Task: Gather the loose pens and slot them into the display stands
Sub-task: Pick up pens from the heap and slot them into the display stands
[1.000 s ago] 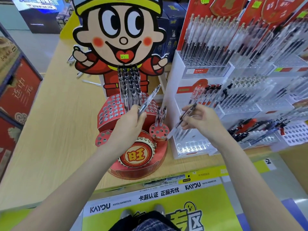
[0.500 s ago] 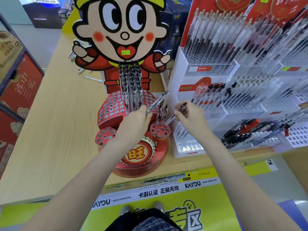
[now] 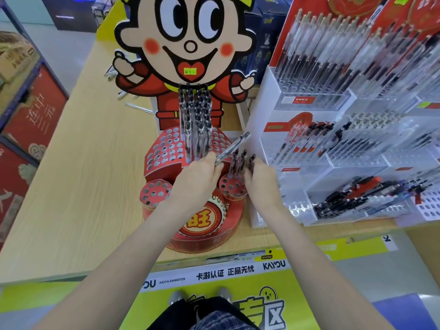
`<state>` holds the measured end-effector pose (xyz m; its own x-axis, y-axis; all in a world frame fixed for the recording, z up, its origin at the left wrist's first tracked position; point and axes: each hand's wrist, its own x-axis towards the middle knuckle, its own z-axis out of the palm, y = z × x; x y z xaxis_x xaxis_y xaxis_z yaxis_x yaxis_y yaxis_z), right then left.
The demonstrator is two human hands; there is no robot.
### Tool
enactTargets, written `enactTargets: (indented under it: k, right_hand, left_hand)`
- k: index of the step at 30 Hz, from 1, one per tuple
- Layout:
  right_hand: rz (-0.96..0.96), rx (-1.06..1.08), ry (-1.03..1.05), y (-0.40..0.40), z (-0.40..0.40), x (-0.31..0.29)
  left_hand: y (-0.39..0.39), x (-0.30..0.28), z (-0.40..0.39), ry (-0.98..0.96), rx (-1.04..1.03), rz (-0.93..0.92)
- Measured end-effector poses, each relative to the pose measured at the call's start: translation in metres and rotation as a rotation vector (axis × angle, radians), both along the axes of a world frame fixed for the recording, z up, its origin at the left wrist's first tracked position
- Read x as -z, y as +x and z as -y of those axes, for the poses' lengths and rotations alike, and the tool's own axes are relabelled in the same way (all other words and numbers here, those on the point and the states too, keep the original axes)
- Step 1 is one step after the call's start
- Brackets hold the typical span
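on the shelf edge (image 3: pixel 309 254), "kayou animation".

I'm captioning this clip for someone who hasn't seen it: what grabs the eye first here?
A big grinning cartoon cutout towers at the back of the wooden table, above a red holed pen stand. In front, the left hand holds a clear pen; the right hand lowers another into the small round holder.
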<state>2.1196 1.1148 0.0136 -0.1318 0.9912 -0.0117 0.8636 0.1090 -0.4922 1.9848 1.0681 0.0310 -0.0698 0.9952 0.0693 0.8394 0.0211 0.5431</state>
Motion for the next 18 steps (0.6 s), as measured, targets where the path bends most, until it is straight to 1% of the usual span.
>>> enactTargets:
  k: [2,3,4,5,6,7,9,12,14,16,17,18]
  right_hand:
    - [-0.059,-0.009,0.002,0.009,0.003,-0.010]
    - [-0.127,0.006,0.030,0.014,0.005,-0.019]
    - [-0.251,0.039,0.049,0.019,0.008,-0.030]
    - [-0.423,0.075,0.042,0.022,0.011,-0.044]
    - [-0.590,0.098,-0.001,0.023,0.013,-0.056]
    - [-0.707,0.097,-0.068,0.021,0.014,-0.065]
    - [-0.785,0.073,-0.165,0.015,0.014,-0.071]
    - [-0.857,0.086,-0.196,0.007,0.010,-0.069]
    - [-0.948,0.120,-0.242,0.010,0.009,-0.069]
    - [-1.128,0.179,-0.274,0.021,0.006,-0.068]
    - [-1.201,0.218,-0.250,0.028,0.004,-0.067]
    - [-1.218,0.251,-0.198,0.036,0.002,-0.066]
  left_hand:
    - [-0.002,-0.001,0.002,0.007,-0.002,0.020]
    - [-0.002,-0.002,0.004,0.035,-0.017,0.012]
    - [-0.003,-0.003,0.007,0.070,-0.040,-0.005]
    - [-0.003,-0.004,0.010,0.097,-0.066,-0.025]
    - [-0.002,-0.005,0.013,0.114,-0.085,-0.042]
    - [-0.001,-0.006,0.015,0.126,-0.092,-0.057]
    - [0.002,-0.008,0.017,0.138,-0.071,-0.077]
    - [0.001,-0.012,0.018,0.149,0.000,-0.069]
    - [-0.001,-0.014,0.019,0.116,0.019,0.049]
    - [-0.004,-0.014,0.020,0.070,0.003,0.196]
    - [-0.005,-0.012,0.021,0.062,-0.012,0.213]
    - [-0.007,-0.009,0.022,0.064,-0.025,0.185]
